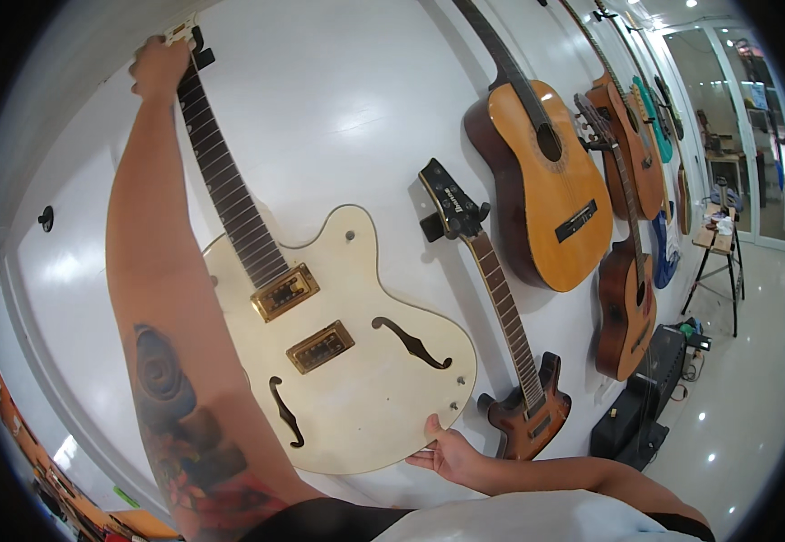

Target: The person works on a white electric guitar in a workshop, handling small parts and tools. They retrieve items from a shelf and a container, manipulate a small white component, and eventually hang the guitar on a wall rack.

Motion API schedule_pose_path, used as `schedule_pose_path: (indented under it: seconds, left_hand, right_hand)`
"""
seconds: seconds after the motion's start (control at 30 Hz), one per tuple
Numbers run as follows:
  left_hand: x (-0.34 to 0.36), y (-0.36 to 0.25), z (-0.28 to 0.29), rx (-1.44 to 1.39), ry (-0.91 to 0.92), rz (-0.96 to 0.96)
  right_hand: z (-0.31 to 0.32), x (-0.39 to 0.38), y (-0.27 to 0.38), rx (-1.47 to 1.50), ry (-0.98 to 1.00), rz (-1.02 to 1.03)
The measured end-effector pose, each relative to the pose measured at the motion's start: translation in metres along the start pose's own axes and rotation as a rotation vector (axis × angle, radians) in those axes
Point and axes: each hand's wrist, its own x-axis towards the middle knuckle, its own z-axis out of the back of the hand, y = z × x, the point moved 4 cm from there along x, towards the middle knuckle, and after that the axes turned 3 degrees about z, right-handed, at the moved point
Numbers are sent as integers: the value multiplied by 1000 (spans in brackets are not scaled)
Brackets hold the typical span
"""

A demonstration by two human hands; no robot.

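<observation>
A cream hollow-body electric guitar [383, 397] with gold pickups and dark f-holes slants across the view against the white wall. No strings show on it. High at the upper left, my left hand [159, 68] is closed around the top of its neck, just below the headstock [181, 29]. A black wall hanger [203, 56] is right beside that hand. My right hand [447, 453] grips the lower edge of the body, thumb on the front and fingers underneath. My left forearm hides part of the body's left side.
To the right hang a sunburst electric guitar [528, 420], a classical guitar [555, 194] and several more guitars. An unused wall hook [46, 218] sticks out at the left. Black amplifiers [623, 415] stand on the floor, with a stool [716, 239] and glass doors [754, 117] beyond.
</observation>
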Motion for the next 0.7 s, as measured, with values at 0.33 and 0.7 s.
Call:
schedule_pose_path:
  seconds: [0.33,0.7]
  left_hand:
    - [30,40,-12,-743,260,141]
    - [77,62,-24,-283,73,89]
  right_hand:
    - [-4,-2,-4,-45,20,-10]
    - [-16,-10,-6,-64,13,-45]
